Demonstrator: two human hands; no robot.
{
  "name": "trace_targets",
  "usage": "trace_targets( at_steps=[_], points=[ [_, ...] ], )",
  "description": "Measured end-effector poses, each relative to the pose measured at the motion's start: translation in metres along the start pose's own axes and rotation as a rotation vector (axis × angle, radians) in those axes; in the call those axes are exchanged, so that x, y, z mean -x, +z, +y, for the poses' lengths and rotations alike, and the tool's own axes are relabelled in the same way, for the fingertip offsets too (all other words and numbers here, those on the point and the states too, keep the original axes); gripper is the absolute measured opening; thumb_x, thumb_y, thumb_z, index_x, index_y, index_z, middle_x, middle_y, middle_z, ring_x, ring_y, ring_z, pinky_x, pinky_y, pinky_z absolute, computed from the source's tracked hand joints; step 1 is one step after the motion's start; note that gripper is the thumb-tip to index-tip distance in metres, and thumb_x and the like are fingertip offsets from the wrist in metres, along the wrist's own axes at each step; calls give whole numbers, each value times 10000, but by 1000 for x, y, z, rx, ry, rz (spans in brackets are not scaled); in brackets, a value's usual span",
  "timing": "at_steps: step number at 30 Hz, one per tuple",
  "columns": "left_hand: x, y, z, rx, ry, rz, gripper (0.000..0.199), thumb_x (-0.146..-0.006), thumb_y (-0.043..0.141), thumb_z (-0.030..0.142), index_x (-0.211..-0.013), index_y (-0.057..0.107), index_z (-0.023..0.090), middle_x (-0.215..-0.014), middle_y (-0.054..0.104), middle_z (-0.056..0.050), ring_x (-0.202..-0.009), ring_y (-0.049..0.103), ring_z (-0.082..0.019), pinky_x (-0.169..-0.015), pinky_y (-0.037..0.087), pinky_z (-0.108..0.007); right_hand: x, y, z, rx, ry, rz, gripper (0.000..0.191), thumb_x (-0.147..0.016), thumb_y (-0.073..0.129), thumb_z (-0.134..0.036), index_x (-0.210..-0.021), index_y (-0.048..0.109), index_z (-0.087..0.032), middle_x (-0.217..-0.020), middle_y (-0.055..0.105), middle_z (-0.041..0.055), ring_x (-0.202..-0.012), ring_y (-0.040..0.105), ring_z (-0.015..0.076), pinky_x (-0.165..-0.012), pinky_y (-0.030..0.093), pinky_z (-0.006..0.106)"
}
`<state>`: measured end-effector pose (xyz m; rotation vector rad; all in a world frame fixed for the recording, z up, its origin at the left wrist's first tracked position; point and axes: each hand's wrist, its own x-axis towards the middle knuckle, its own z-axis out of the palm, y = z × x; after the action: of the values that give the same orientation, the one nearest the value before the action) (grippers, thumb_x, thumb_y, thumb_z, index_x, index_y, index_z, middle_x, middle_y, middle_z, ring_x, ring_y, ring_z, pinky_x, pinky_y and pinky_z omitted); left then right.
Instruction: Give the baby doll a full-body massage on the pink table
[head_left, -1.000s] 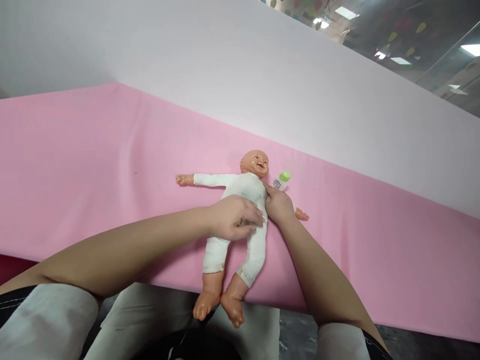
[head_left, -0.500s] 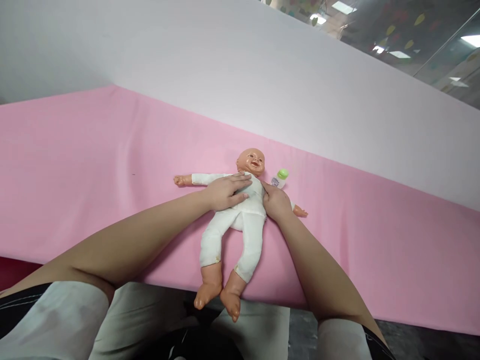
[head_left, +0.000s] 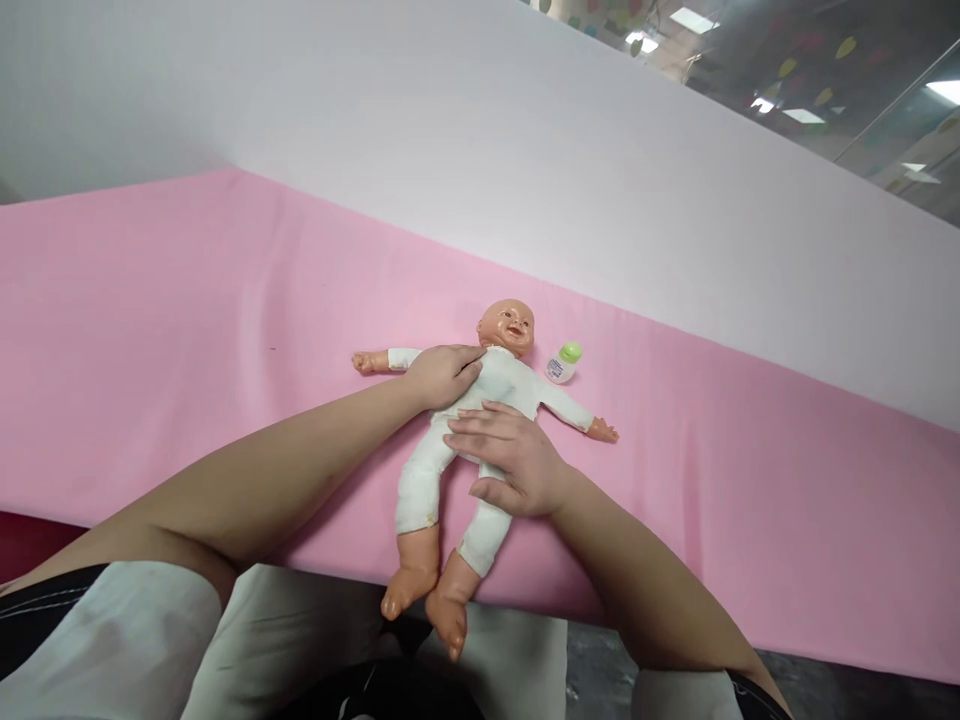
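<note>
A baby doll (head_left: 501, 385) with a white cloth body lies face up, its head toward the wall and its feet past the near table edge. My left hand (head_left: 446, 377) rests on the side of its chest by the shoulder, thumb partly hidden, fingers stretched out. Across the doll's lower belly and hip lies my right hand (head_left: 514, 455), flat with fingers spread. Beside the doll's head, on the right, stands a small white bottle (head_left: 561, 366) with a green cap and printed label. Neither hand touches the bottle.
A pink sheet (head_left: 750, 480) covers the table up to a white wall (head_left: 450, 130). Above the wall at the upper right is a glass pane (head_left: 817, 80) with reflected lights. My legs are below the near table edge.
My right hand has moved from the side of the doll's chest down across its lower belly, uncovering the doll's arm and the bottle. My left hand has shifted slightly outward toward the shoulder.
</note>
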<state>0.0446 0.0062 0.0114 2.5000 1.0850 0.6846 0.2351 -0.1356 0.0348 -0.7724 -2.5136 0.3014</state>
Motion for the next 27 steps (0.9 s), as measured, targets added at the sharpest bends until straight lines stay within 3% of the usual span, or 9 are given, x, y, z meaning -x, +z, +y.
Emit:
trace_targets(
  at_steps=[3,5,9,13,18,23,27],
  points=[
    [0,3,-4,16,-17,7,591,-1073,347,443,-1532,603,170,-1518,656,-74,-1399,624,-263,-1203,463,-397,-1,-2,10,78,157,-109,754,-1012,464,-756,-1557,559,-245,-1630,544,111,-1580,418,327,-1344,137,620],
    [-1,6,-6,20,-16,15,599,-1075,344,446,-1536,598,162,-1522,653,-77,-1405,620,-259,-1211,457,-390,1,-6,25,124,284,-133,746,-1034,434,-734,-1606,500,-260,-1705,433,105,-1637,297,353,-1332,72,678],
    [-1,7,-7,8,-17,21,593,-1066,352,450,-1524,612,177,-1517,658,-71,-1408,619,-258,-1220,453,-395,7,-14,52,160,468,-71,651,-1087,413,-605,-1646,438,-270,-1750,351,79,-1661,237,329,-1337,139,650],
    [-1,7,-5,-1,-22,21,601,-1057,350,446,-1517,616,165,-1526,649,-82,-1422,606,-266,-1230,445,-409,12,-16,64,202,625,60,606,-1094,427,-496,-1627,473,-209,-1709,428,108,-1594,397,301,-1313,314,522],
    [1,7,-3,10,-2,41,619,-1052,348,463,-1508,618,143,-1516,655,-106,-1406,616,-286,-1218,456,-440,14,-21,72,303,800,102,499,-1099,375,-381,-1549,561,-272,-1494,678,62,-1327,660,286,-1102,526,441],
    [3,0,-2,-13,0,37,607,-1063,328,485,-1475,640,167,-1484,678,-111,-1352,648,-293,-1171,488,-448,22,-26,75,347,855,51,449,-1070,396,-301,-1442,647,-286,-1351,753,73,-1154,727,287,-966,552,408],
    [9,-6,-10,-139,-21,-8,575,-1070,294,447,-1416,676,194,-1439,705,-116,-1333,652,-307,-1174,462,-479,35,-30,72,411,876,-4,406,-1082,391,-312,-1358,683,-258,-1296,766,94,-1119,725,281,-932,533,391]
  ],
)
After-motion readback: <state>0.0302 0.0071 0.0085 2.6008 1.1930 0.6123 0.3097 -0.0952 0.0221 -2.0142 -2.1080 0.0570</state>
